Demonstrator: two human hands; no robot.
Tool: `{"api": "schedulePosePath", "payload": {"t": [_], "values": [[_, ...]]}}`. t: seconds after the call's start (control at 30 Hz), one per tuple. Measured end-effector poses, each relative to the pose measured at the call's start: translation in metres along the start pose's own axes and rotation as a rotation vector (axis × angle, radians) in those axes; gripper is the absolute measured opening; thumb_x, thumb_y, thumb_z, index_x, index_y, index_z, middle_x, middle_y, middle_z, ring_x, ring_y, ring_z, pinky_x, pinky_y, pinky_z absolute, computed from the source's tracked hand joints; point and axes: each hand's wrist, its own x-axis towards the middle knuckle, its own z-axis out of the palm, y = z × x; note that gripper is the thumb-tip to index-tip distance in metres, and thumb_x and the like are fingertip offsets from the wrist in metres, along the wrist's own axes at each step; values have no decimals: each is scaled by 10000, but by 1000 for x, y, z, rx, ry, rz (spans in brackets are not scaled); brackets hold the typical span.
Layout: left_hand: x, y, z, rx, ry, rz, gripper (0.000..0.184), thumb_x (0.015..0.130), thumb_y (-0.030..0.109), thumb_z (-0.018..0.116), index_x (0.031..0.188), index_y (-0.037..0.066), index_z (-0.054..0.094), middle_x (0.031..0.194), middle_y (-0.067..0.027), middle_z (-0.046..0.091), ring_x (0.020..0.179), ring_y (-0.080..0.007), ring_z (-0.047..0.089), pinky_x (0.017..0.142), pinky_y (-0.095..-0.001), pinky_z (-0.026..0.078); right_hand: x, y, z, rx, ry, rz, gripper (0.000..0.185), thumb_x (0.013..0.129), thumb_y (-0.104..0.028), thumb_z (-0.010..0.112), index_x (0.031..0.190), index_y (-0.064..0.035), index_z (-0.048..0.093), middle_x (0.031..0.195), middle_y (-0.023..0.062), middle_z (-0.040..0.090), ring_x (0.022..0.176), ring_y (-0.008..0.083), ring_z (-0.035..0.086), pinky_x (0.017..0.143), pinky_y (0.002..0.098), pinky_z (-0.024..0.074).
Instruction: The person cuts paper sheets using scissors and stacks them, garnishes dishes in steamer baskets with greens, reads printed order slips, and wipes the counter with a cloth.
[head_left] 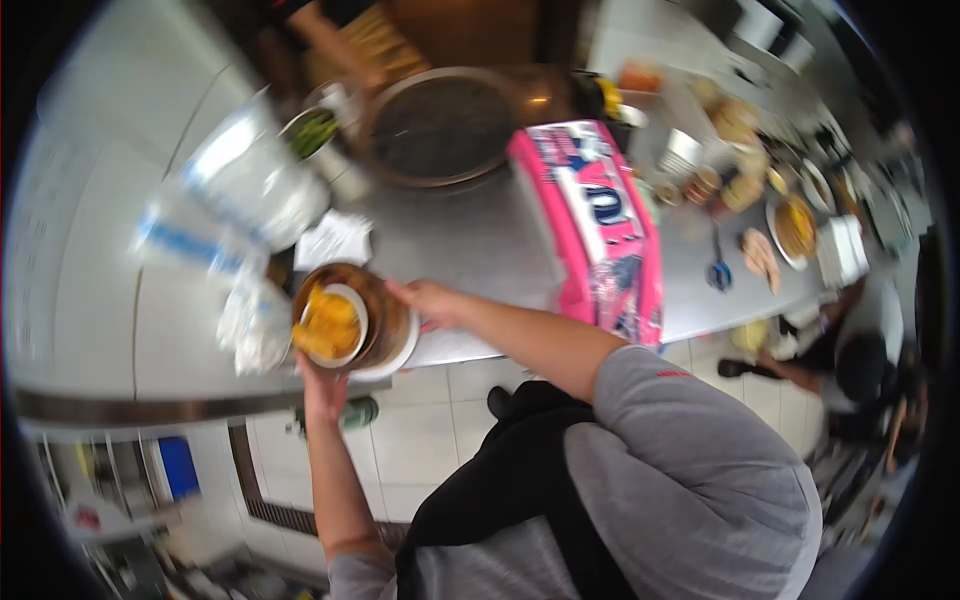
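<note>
At the counter's near edge, a round brown bowl is between my two hands. Inside it sits a smaller white bowl filled with yellow-orange, chip-like food. Part of a white plate shows beneath the brown bowl. My left hand grips the brown bowl from the near left side, its fingers partly hidden underneath. On the right, my right hand is closed at the brown bowl's rim, close to the plate. Blur hides exactly where the fingertips touch.
Clear plastic bags and crumpled white paper lie left. Behind is a large round dark pan, near a co-worker's arm. A pink package, blue-handled scissors and another food bowl stand right. Another person is far right.
</note>
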Motion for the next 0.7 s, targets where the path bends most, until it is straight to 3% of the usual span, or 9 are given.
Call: {"api": "schedulePosePath", "payload": {"t": [0.13,0.27,0.37,0.5,0.6,0.67,0.7], "values": [[-39,9,36,23,-8,-18,866,821,769,338,1485,237,177,1524,2,225,1396,-219,211,1114,-437,187,-32,9,-7,48,-13,-57,897,812,-710,481,1326,23,419,1333,160,476,1221,317,474,944,523,437],[-77,24,64,37,-78,-46,807,847,732,350,1460,218,240,1474,-25,320,1290,-226,407,970,-409,422,-90,6,-18,38,-59,-70,862,823,-703,469,1268,34,434,1300,188,467,1224,323,453,913,511,469],[-105,35,105,108,-99,-72,801,864,722,321,1466,203,221,1479,-34,309,1300,-243,396,946,-431,444,-162,0,-34,48,-123,-122,888,843,-683,452,1254,99,369,1278,220,430,1180,318,477,910,533,476],[-128,35,168,213,-173,-70,810,873,711,314,1472,176,205,1498,-52,274,1335,-265,352,1034,-442,377,-267,5,-67,103,-96,-199,886,845,-670,468,1267,96,327,1269,208,420,1189,315,467,896,529,486],[-140,19,227,280,-287,-121,832,869,712,321,1466,141,214,1485,-68,300,1322,-274,370,1054,-445,357,-342,25,-100,187,-1,-240,831,861,-637,486,1271,67,325,1250,184,428,1168,287,476,868,492,509],[-145,1,280,378,-373,-154,857,866,713,327,1461,108,213,1475,-85,317,1321,-287,371,1063,-452,349,-395,39,-126,198,196,-274,789,867,-626,489,1261,45,354,1194,179,492,1085,280,549,846,519,505],[-142,-17,298,347,-411,-166,864,867,711,330,1459,94,211,1474,-99,315,1324,-294,364,1069,-448,344,-421,47,-140,228,233,-287,793,866,-629,488,1264,43,348,1190,177,479,1106,269,524,843,497,507]]}}
